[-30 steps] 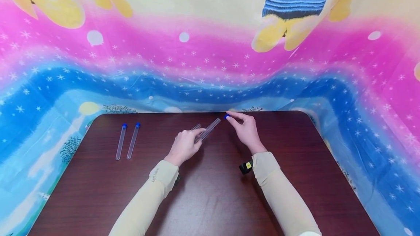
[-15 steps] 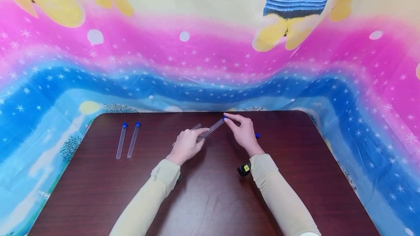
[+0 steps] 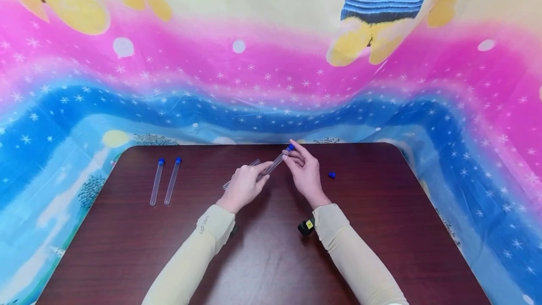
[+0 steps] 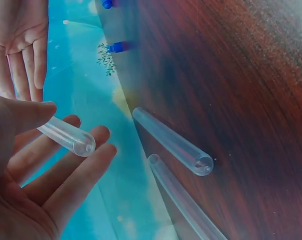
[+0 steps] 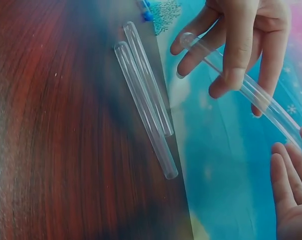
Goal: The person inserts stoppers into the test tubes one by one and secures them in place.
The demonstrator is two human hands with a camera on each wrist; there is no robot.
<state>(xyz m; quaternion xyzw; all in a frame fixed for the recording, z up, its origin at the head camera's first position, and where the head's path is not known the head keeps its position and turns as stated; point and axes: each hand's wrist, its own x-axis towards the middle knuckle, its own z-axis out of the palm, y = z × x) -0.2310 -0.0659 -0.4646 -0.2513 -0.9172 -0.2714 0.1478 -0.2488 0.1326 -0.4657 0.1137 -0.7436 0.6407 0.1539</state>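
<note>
My left hand (image 3: pixel 242 185) pinches a clear test tube (image 3: pixel 275 164) between thumb and fingers, tilted up to the right above the table. A blue cap (image 3: pixel 290 147) sits on its upper end. There my right hand (image 3: pixel 306 175) has thumb and index finger at the cap, its other fingers fairly straight. The tube's rounded bottom (image 4: pixel 84 145) shows in the left wrist view. Below lie two uncapped test tubes, one (image 5: pixel 147 110) overlapping the other (image 5: pixel 148 75) in the right wrist view; my left hand partly hides them in the head view.
Two blue-capped test tubes, one (image 3: pixel 156 183) left of the other (image 3: pixel 172 181), lie at the table's left. Loose blue caps (image 3: pixel 332 175) lie right of my right hand. Patterned cloth (image 3: pixel 271 116) hangs behind the dark wooden table (image 3: pixel 271 267).
The blue cap has met the test tube's open end and now sits on it. My right hand has shifted slightly left, uncovering the loose caps on the table. My left hand stays nearly still.
</note>
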